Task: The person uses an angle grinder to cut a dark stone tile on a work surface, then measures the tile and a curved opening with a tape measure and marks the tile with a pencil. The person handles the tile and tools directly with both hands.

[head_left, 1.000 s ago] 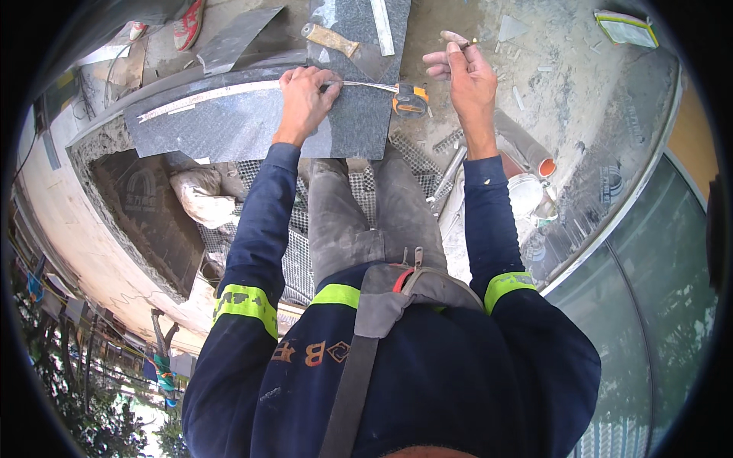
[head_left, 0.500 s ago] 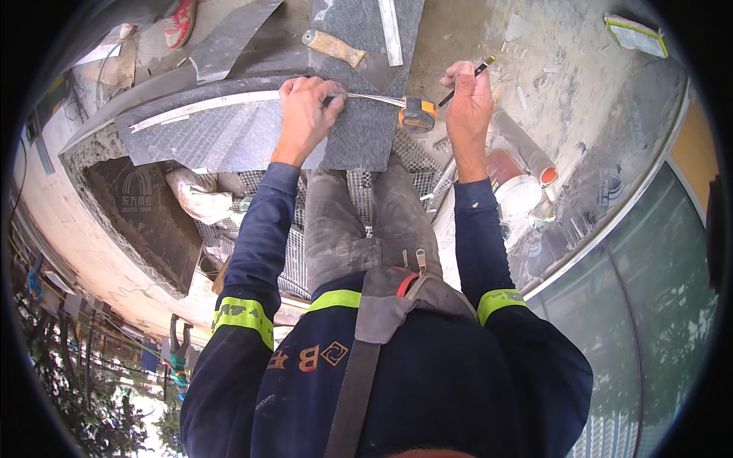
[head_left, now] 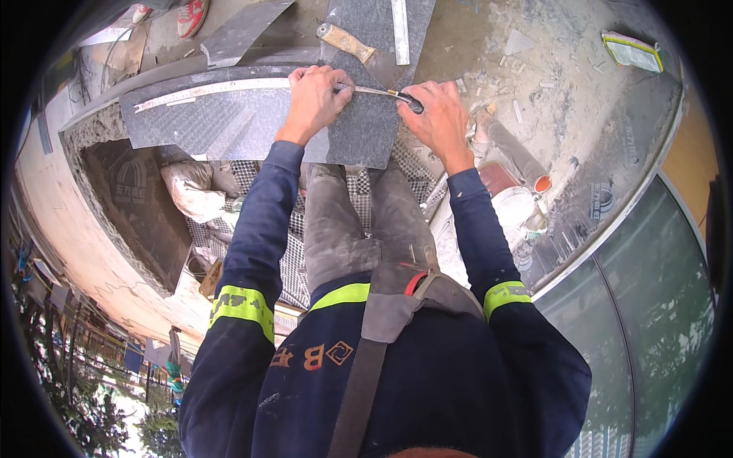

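Note:
A dark grey stone slab (head_left: 252, 133) lies in front of me, above my knees. Across it stretches the white blade of a tape measure (head_left: 221, 89), its far end near the slab's left edge. My left hand (head_left: 314, 103) is closed on the blade near the slab's middle, thumb and fingers pinched together. To its right, my right hand (head_left: 439, 118) wraps round the tape measure's case (head_left: 411, 102), of which a dark part shows at the fingertips. The pen that this hand carried earlier cannot be made out now.
A wooden-handled tool (head_left: 347, 42) and a pale straight strip (head_left: 401, 34) lie on another slab beyond. Rightward are a grey tube with an orange end (head_left: 542, 183), a white bucket (head_left: 514, 206) and scattered chips. A white sack (head_left: 191, 191) sits left. Someone's red shoe (head_left: 191, 17) shows at top left.
My right hand has moved left and down from its raised place, onto the tape measure's case. My left hand has shifted slightly right with the view and still pinches the blade.

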`<state>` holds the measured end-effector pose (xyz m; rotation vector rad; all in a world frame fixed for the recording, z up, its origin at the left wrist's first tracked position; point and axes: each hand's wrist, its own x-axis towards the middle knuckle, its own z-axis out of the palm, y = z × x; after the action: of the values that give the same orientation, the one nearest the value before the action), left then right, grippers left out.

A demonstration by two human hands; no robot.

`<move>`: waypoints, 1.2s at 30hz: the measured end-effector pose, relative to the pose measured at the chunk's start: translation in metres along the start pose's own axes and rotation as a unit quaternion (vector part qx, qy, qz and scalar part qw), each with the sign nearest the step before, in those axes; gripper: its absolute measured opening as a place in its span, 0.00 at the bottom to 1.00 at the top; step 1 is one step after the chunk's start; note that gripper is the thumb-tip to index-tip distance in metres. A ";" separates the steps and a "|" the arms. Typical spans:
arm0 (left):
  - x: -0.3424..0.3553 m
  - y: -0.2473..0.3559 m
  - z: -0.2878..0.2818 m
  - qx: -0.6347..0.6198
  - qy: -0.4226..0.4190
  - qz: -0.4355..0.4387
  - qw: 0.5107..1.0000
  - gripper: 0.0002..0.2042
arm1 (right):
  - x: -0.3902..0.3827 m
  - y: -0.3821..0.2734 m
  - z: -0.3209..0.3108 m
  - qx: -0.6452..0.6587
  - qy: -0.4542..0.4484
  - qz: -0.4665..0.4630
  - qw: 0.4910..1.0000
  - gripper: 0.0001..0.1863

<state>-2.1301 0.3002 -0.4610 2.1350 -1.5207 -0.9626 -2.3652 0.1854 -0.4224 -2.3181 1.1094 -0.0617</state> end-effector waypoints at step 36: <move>-0.326 0.007 0.040 -0.174 0.259 -0.382 0.870 0.21 | 0.029 0.010 -0.017 0.408 -0.014 0.132 0.903 0.24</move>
<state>-2.2266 0.6038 -0.3792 2.4468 -0.1998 -0.6932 -2.3576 0.1515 -0.4190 -1.4105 1.0928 -0.3244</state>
